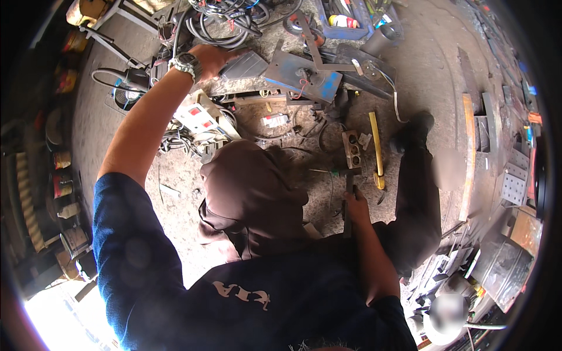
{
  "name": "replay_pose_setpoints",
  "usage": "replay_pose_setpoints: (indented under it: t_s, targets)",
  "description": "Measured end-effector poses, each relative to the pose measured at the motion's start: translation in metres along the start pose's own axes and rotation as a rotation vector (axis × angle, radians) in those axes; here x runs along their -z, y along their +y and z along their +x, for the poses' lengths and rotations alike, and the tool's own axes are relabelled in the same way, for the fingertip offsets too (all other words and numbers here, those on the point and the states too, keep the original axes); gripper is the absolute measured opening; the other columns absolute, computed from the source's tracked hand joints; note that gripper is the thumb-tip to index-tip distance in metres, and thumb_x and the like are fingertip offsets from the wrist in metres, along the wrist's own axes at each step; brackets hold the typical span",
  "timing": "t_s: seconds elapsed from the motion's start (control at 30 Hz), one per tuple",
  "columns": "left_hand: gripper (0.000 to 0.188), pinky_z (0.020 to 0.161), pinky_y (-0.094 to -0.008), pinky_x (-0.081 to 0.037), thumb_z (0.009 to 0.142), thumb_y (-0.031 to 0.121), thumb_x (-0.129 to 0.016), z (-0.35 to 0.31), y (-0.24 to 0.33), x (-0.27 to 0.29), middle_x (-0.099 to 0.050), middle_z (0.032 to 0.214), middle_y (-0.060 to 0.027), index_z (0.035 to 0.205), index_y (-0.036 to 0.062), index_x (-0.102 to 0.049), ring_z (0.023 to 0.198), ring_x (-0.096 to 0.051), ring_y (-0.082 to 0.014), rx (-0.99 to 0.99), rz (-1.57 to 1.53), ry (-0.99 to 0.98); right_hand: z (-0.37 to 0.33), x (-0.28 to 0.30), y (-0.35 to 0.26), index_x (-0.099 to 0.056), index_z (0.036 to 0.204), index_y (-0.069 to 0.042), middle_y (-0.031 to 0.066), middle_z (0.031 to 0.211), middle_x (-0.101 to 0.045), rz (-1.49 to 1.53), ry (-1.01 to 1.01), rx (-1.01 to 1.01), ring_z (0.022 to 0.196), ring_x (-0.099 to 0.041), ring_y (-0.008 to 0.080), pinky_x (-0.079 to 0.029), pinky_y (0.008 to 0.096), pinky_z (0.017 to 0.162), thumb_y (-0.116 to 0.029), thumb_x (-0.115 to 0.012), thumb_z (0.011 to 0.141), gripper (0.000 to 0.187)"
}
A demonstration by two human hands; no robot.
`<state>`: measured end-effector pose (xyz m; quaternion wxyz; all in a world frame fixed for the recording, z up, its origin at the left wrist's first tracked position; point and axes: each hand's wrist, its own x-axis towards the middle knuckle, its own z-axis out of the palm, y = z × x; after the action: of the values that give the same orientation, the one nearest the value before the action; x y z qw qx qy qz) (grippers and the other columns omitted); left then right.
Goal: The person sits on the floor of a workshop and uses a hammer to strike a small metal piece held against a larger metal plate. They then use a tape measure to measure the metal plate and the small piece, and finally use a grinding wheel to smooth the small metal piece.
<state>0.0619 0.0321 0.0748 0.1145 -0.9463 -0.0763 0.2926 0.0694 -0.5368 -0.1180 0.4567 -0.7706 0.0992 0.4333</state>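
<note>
My left hand [213, 59], with a watch on its wrist, reaches to the workbench at the upper left. Its fingers stretch along the edge of a grey metal plate [244, 65]; their tips are hard to make out. Right of it lies a dark metal box [303, 76] with blue paint marks, with an angled flat bar [319, 55] over it. Low beside my bent knee, my right hand [356, 207] is closed round the handle of a hammer [344, 172], its dark head toward the floor.
On the floor lie a yellow-handled tool [376, 149], a socket strip [352, 147] and loose cables. A white and red electrical box [199, 117] stands under the bench. Coiled cables [225, 23] and a blue crate [345, 20] are on top. Metal scraps line the right side.
</note>
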Motion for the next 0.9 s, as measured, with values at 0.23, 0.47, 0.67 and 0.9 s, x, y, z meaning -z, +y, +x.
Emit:
replay_pose_setpoints:
  t_s: [0.23,0.47,0.67,0.9]
  targets:
    - [0.104,0.094,-0.0455,-0.055,0.081,0.027,-0.085,0.012,-0.013,-0.006,-0.068,0.13,-0.0185,0.163,0.0352,-0.021,0.113,-0.069,-0.0362,-0.069,-0.039,-0.016,0.008,0.001,0.012,-0.039,0.153,0.007,0.0184,0.13,-0.064,-0.011,-0.021,0.008,0.103,-0.063,0.0186,-0.05,0.0317,0.089,-0.022,-0.064,0.097,0.068]
    - [0.109,0.107,-0.0421,-0.049,0.079,0.037,-0.087,0.024,-0.027,-0.022,-0.062,0.139,-0.0187,0.164,0.0219,-0.02,0.126,-0.061,-0.0365,-0.103,0.013,-0.001,0.002,0.0,0.002,-0.04,0.153,0.005,0.0157,0.126,-0.065,-0.02,-0.036,-0.021,0.1,-0.063,0.0171,-0.051,0.0314,0.084,-0.023,-0.065,0.096,0.068]
    - [0.112,0.106,-0.0415,-0.049,0.072,0.039,-0.091,0.028,-0.025,-0.011,-0.066,0.133,-0.0179,0.161,0.0164,-0.027,0.125,-0.062,-0.0355,-0.124,0.014,0.061,0.021,0.007,0.033,-0.038,0.154,0.004,0.0138,0.115,-0.066,-0.032,-0.006,0.036,0.085,-0.063,0.0149,-0.051,0.0304,0.073,-0.021,-0.065,0.095,0.07]
    - [0.125,0.107,-0.0422,-0.049,0.062,0.043,-0.096,0.032,-0.028,-0.018,-0.063,0.136,-0.0208,0.161,0.0109,-0.026,0.125,-0.061,-0.0375,-0.138,-0.067,0.047,-0.007,-0.004,-0.013,-0.038,0.156,0.0,0.0062,0.087,-0.063,0.015,-0.037,-0.084,0.068,-0.058,0.0126,-0.048,0.0299,0.06,-0.019,-0.065,0.095,0.069]
